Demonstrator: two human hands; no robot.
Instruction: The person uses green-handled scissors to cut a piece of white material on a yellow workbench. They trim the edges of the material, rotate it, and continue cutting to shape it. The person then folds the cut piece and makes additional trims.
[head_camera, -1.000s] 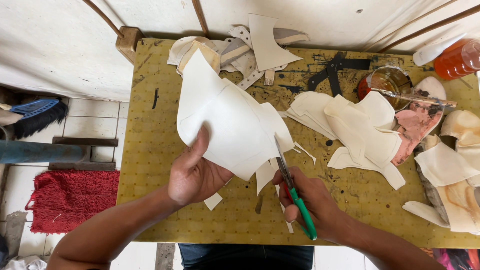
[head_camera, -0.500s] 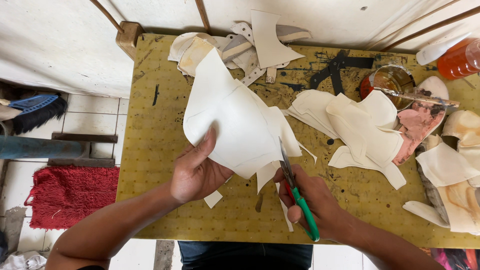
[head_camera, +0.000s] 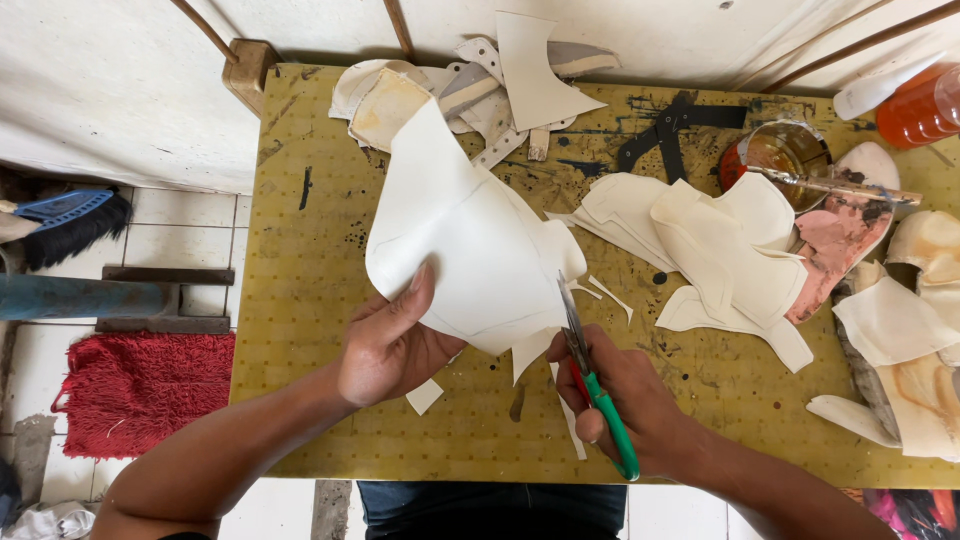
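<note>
**Head view: cream sheet under the scissors**

Your left hand (head_camera: 395, 345) pinches the cream sheet (head_camera: 470, 235), held raised over the yellow pegboard table (head_camera: 310, 300). Your right hand (head_camera: 625, 405) is closed on the green-handled scissors (head_camera: 590, 375), blades at the sheet's lower right edge. Cut cream pieces (head_camera: 720, 250) lie to the right.

A yellow perforated tabletop (head_camera: 310, 300) is strewn with cream cut-out pieces (head_camera: 730, 250); a glass jar of amber liquid (head_camera: 785, 150) is set beside an orange bottle (head_camera: 925, 105); a red mat (head_camera: 140, 390) is laid on the floor.
</note>
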